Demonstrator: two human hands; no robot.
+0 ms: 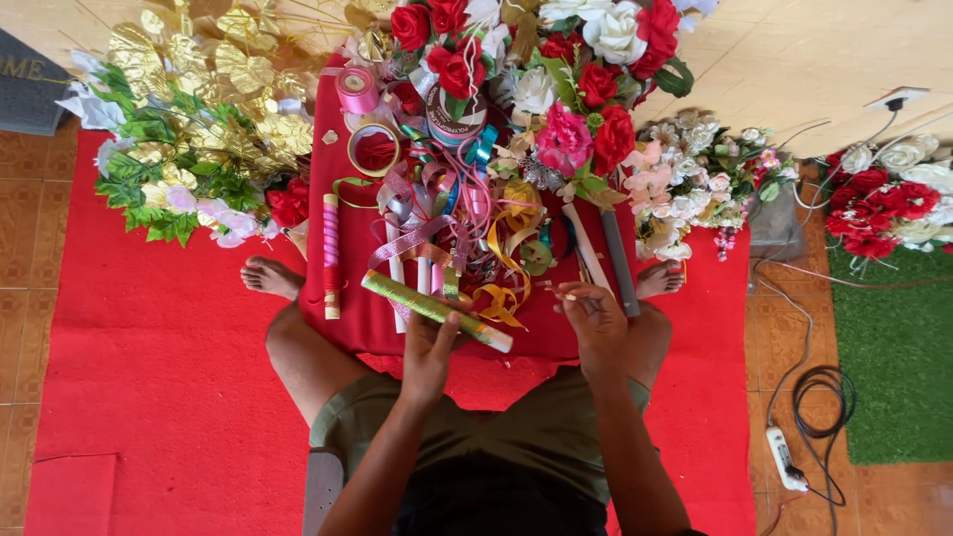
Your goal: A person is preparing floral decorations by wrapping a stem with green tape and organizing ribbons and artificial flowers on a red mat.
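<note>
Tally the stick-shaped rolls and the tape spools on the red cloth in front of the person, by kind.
Green-gold wrapped roll, held in the left hand: 1
Pink-striped roll lying at the left: 1
Grey stick by the right hand: 1
White stick beside the grey one: 1
Tape spools (pink, gold-rimmed, black-and-white): 3
Total: 7; the ribbon tangle may hide more.

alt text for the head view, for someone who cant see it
A seated person's left hand holds a green-gold wrapped stick while the right hand pinches something small. Ahead lie tangled ribbons, tape rolls, and red and white artificial flowers on a red mat.
</note>
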